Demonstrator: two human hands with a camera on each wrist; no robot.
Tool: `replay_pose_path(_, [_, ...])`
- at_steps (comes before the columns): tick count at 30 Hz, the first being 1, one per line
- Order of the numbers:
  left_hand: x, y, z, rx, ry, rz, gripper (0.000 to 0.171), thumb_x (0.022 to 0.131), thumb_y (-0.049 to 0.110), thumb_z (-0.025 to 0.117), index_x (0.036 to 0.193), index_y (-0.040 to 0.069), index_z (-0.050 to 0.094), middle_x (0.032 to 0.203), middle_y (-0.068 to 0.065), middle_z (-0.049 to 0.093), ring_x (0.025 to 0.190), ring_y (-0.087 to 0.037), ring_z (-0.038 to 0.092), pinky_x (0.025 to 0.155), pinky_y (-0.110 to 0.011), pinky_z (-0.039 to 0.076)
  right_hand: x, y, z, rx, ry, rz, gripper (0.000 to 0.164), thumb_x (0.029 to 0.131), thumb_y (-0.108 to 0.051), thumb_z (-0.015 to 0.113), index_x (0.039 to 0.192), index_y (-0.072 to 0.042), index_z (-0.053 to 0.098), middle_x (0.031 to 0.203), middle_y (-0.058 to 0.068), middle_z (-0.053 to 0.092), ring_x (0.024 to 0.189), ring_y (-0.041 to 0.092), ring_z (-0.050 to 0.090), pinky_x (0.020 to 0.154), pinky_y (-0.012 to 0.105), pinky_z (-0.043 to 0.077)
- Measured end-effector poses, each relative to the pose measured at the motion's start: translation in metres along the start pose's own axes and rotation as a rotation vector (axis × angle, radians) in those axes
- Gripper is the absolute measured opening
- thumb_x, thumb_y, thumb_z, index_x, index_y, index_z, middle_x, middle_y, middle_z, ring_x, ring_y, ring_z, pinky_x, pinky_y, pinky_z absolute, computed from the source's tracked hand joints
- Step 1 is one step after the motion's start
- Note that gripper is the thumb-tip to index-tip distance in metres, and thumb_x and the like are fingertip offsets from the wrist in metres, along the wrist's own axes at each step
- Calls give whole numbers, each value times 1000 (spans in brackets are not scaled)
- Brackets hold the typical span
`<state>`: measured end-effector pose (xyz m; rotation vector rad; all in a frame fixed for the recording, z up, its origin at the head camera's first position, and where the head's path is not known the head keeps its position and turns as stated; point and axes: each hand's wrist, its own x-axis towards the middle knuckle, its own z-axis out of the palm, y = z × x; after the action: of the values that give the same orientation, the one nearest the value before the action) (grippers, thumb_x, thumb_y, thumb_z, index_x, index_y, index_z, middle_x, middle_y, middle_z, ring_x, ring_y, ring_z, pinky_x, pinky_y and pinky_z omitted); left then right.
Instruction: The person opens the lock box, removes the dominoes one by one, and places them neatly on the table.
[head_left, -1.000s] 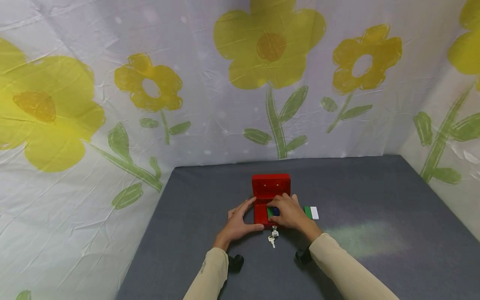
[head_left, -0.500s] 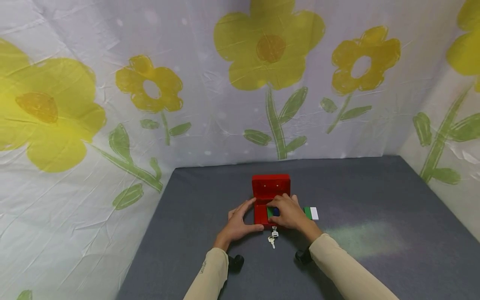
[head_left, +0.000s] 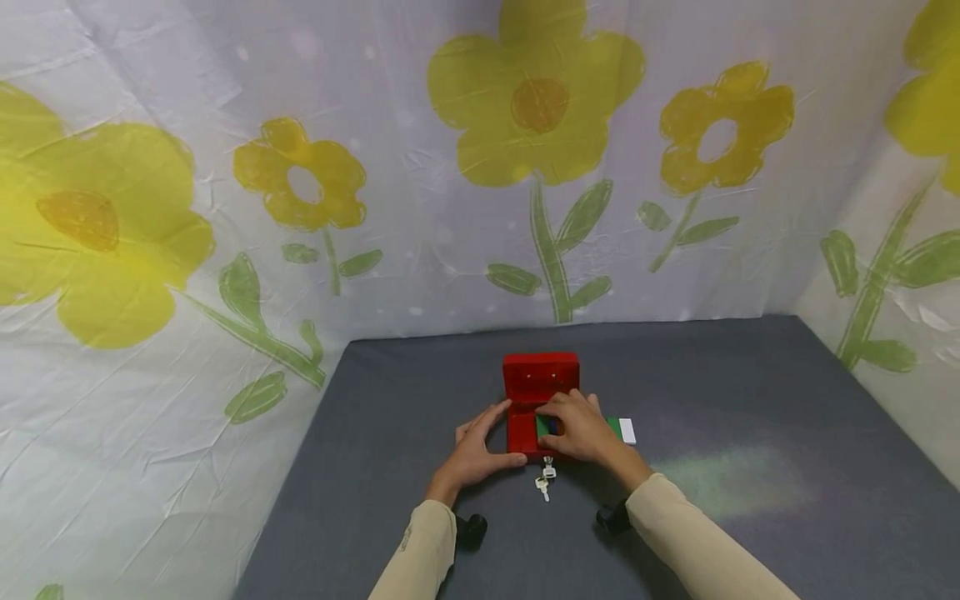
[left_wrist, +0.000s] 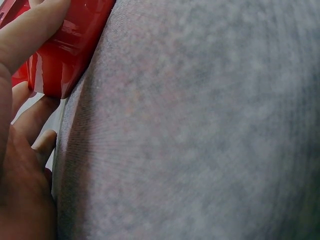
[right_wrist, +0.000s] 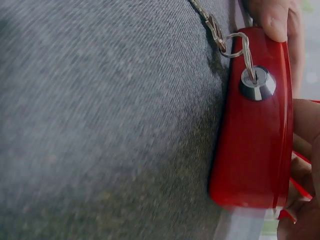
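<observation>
A small red metal lock box [head_left: 522, 435] stands with its lid [head_left: 540, 368] raised. My left hand [head_left: 474, 457] holds its left side, thumb at the front corner and fingers toward the back. My right hand [head_left: 583, 429] reaches into the right half, thumb and fingers pinching a flat green piece [head_left: 542, 427] with a dark blue patch; the rest of that piece is hidden under the hand. In the right wrist view a key sits in the round silver lock [right_wrist: 258, 89] on the box's front [right_wrist: 250, 150], and a ring [right_wrist: 231, 42] links it to another key.
Right of the box lies a flat green and white piece [head_left: 627, 431], partly behind the right hand. The spare key [head_left: 543, 488] hangs before the box. A grey cloth covers the table [head_left: 720, 375], with a flower-printed curtain [head_left: 450, 275] behind it.
The view has tipped slightly, so everything sits a little lower. My right hand has shifted slightly to the right with its fingers still inside the box; the left hand keeps its place.
</observation>
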<state>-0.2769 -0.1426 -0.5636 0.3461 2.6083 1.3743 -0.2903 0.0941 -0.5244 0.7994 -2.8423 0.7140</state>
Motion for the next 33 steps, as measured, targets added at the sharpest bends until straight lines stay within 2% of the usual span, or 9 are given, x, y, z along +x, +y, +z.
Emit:
replay_pose_path(5, [-1, 0, 0, -4, -2, 1, 95, 77, 50, 86, 157, 40, 36, 167, -2, 33, 150, -36, 19, 113, -67, 27, -5, 5, -4, 37, 29, -3, 45, 81, -27, 85, 122, -10, 74, 114, 5, 72, 98, 20, 52, 73, 33, 24])
replay_pose_path(12, [0, -4, 1, 2, -2, 7, 96, 76, 51, 86, 157, 39, 36, 166, -2, 35, 151, -35, 18, 114, -65, 25, -10, 9, -10, 61, 29, 12, 46, 83, -28, 83, 125, -11, 73, 116, 5, 71, 101, 21, 53, 77, 34, 25])
replay_pose_path(18, [2, -5, 3, 15, 2, 2, 95, 76, 53, 86, 156, 41, 37, 166, -1, 35, 151, -34, 18, 114, -64, 25, -15, 12, -15, 97, 45, 10, 45, 83, -27, 81, 124, -10, 73, 111, 4, 70, 97, 19, 51, 77, 35, 26])
replay_pose_path(24, [2, -6, 3, 17, 4, 22, 95, 76, 51, 86, 157, 39, 36, 165, -1, 37, 153, -32, 19, 115, -62, 23, -18, 17, -14, 115, 71, 13, 45, 82, -28, 80, 123, -10, 74, 110, 4, 71, 94, 16, 47, 77, 34, 25])
replay_pose_path(33, [2, -3, 2, 10, 4, 6, 95, 76, 50, 86, 156, 41, 36, 165, 0, 37, 154, -32, 19, 116, -64, 21, -24, 27, -13, 125, 110, 19, 46, 81, -27, 81, 123, -10, 73, 110, 4, 69, 95, 15, 45, 77, 35, 24])
